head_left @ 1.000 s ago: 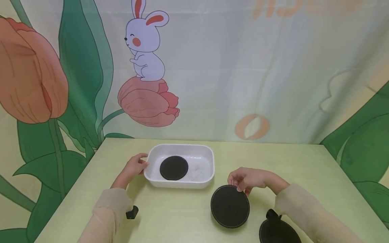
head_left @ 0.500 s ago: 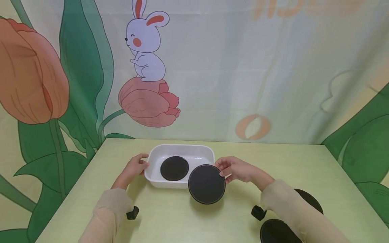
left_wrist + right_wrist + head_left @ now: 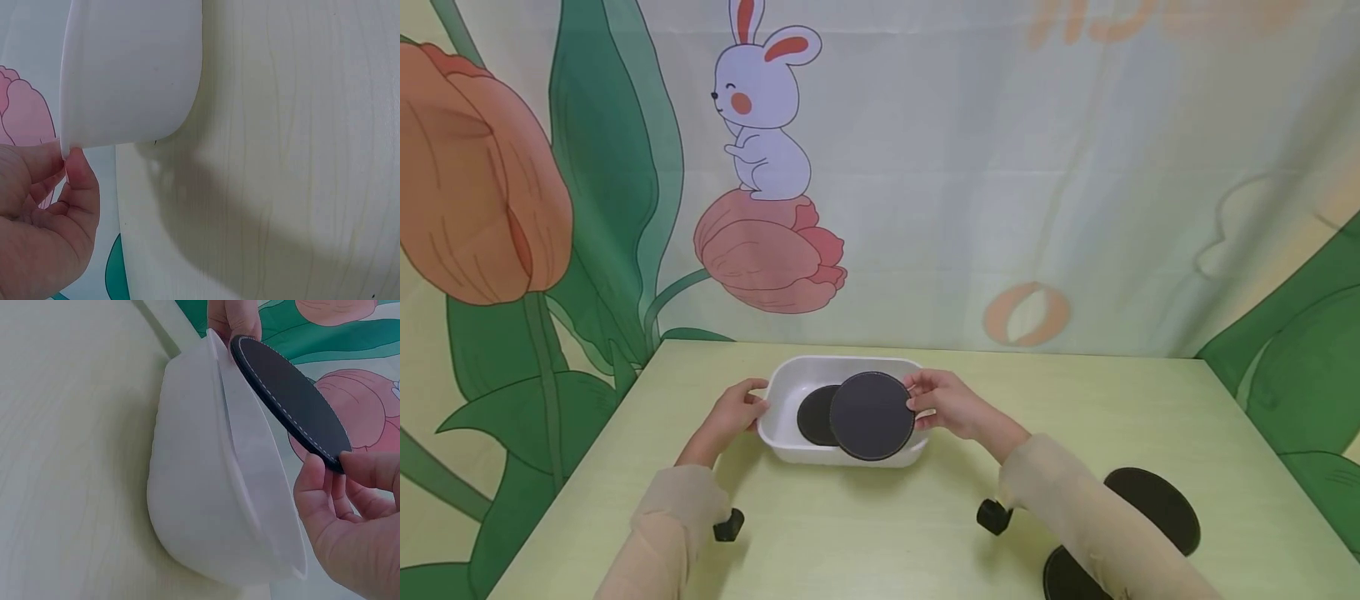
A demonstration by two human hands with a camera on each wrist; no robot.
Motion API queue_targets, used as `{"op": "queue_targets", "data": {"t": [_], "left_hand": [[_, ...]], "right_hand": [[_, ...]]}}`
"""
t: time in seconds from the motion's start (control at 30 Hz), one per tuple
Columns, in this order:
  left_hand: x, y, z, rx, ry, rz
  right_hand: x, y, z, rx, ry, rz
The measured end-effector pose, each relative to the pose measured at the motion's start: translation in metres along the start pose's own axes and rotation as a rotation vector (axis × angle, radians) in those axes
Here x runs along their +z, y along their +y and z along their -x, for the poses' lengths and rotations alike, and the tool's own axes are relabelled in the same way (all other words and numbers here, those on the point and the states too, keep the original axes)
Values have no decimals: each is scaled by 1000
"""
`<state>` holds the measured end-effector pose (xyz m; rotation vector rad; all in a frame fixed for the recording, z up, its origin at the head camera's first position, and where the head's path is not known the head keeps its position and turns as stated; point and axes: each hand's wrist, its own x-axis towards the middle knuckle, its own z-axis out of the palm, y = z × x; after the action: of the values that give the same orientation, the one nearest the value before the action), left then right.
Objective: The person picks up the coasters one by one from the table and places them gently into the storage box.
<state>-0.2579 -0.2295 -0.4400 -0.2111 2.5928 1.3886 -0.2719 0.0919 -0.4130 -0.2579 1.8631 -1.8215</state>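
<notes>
My right hand (image 3: 951, 404) pinches a round black coaster (image 3: 872, 415) by its right edge, between thumb and fingers. White stitching runs along the coaster's rim in the right wrist view, where it is tilted above the white rectangular basin (image 3: 194, 469). A second black coaster (image 3: 816, 417) lies inside the basin at the left, partly covered by the held one. At the basin's left end, my left hand (image 3: 733, 414) pinches the rim; the left wrist view shows thumb and fingers on the basin's lip (image 3: 65, 125).
Two more black coasters lie at the lower right of the table, one (image 3: 1157, 508) beside my right sleeve (image 3: 1097, 508) and one (image 3: 1071, 575) partly under it. Small black camera parts show at both wrists. A curtain (image 3: 925, 167) with a rabbit and tulips hangs behind the table.
My right hand has carried the coaster leftward and away from me, from the table right of the basin to above the basin. The left hand has stayed on the basin's rim.
</notes>
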Motion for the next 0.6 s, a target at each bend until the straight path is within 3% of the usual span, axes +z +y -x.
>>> {"op": "queue_targets", "data": {"t": [0.6], "left_hand": [[-2, 1, 1, 31, -3, 16]], "right_hand": [[40, 17, -47, 87, 186, -135]]}}
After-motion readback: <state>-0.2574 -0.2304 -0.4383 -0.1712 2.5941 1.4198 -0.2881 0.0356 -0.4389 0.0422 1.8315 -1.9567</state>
